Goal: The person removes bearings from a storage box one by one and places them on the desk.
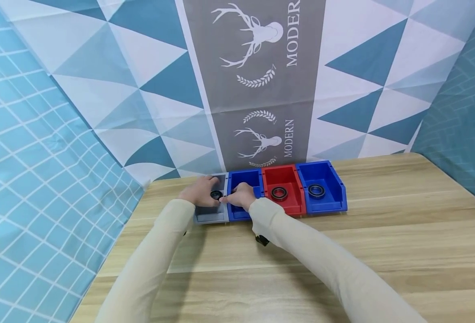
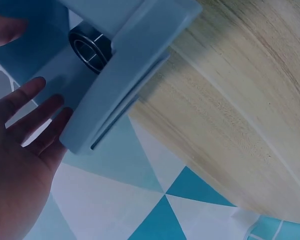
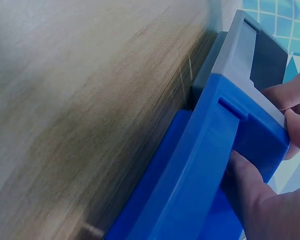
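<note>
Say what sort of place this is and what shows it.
Probably a tabletop workspace set up for handling small parts: a wood-grain table, a row of open plastic bins, some holding black rings, and patterned sheets behind.

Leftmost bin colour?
The leftmost bin is grey; it shows best in the head view.

On the bench (image 1: 217, 278), the left hand (image 1: 201, 192) reaches into the grey bin (image 1: 212, 218), beside its ring (image 1: 213, 194). At three o'clock, the right hand (image 1: 242, 196) crosses the near blue bin (image 1: 243, 176); farther that way, the red bin (image 1: 279, 173) and far blue bin (image 1: 316, 171) hold rings (image 1: 279, 198).
</note>
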Action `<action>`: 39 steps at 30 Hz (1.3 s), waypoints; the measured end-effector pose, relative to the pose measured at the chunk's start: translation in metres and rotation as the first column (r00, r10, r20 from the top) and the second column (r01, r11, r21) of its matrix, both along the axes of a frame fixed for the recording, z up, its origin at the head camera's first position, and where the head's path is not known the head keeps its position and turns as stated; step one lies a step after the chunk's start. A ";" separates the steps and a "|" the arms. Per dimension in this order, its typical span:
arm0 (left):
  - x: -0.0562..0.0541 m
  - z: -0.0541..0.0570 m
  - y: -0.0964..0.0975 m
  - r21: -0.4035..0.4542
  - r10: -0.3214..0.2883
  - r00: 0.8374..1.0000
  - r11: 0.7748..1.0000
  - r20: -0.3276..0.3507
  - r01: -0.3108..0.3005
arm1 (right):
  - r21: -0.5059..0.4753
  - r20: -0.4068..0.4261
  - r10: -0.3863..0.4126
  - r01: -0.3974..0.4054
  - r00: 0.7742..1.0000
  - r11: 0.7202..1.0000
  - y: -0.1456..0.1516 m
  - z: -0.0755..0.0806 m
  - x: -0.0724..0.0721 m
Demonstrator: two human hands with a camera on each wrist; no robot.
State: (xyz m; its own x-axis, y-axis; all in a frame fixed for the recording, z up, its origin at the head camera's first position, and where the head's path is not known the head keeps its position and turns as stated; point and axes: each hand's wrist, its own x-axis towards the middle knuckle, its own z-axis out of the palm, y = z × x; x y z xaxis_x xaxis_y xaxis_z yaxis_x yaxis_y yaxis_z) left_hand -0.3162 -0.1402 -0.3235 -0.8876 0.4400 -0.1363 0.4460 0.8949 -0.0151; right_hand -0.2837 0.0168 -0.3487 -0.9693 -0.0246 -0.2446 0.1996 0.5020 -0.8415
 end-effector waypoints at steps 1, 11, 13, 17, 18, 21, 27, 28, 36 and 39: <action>-0.001 0.000 0.001 -0.004 0.000 1.000 1.000 0.003 0.000 | 0.000 -0.002 0.000 0.000 1.000 1.000 0.000 0.000 0.000; -0.007 -0.002 0.003 -0.022 0.014 0.999 1.000 0.032 -0.014 | 0.017 -0.019 0.005 -0.005 1.000 1.000 0.000 0.000 0.000; -0.009 -0.003 0.003 -0.028 0.015 0.999 1.000 0.039 -0.014 | 0.018 -0.020 0.004 -0.004 1.000 1.000 0.000 0.001 0.000; -0.014 -0.005 0.004 -0.052 0.002 0.999 0.999 0.038 0.000 | 0.023 -0.031 -0.002 0.002 1.000 1.000 0.001 0.002 0.000; -0.015 -0.006 0.004 -0.061 0.003 0.999 0.998 0.038 -0.001 | 0.023 -0.034 -0.002 0.003 0.999 1.000 0.001 0.002 0.000; -0.016 -0.010 0.005 -0.090 0.005 0.999 0.996 0.037 -0.002 | 0.022 -0.032 0.004 -0.003 0.999 1.000 0.001 0.002 0.001; -0.018 -0.018 0.004 -0.120 0.025 0.998 0.993 0.053 -0.019 | 0.024 -0.014 0.019 -0.019 1.000 1.000 -0.001 0.002 0.002; -0.019 -0.019 0.004 -0.116 0.027 0.998 0.993 0.056 -0.021 | 0.023 -0.014 0.019 -0.018 1.000 1.000 -0.001 0.002 0.002; -0.020 -0.020 0.008 -0.083 0.027 0.997 0.996 0.070 -0.021 | 0.027 -0.012 0.021 -0.021 1.000 0.999 -0.001 0.003 0.000; -0.019 -0.023 0.008 -0.070 0.034 0.996 0.997 0.086 -0.028 | 0.030 -0.005 0.025 -0.025 1.000 0.999 -0.001 0.003 0.001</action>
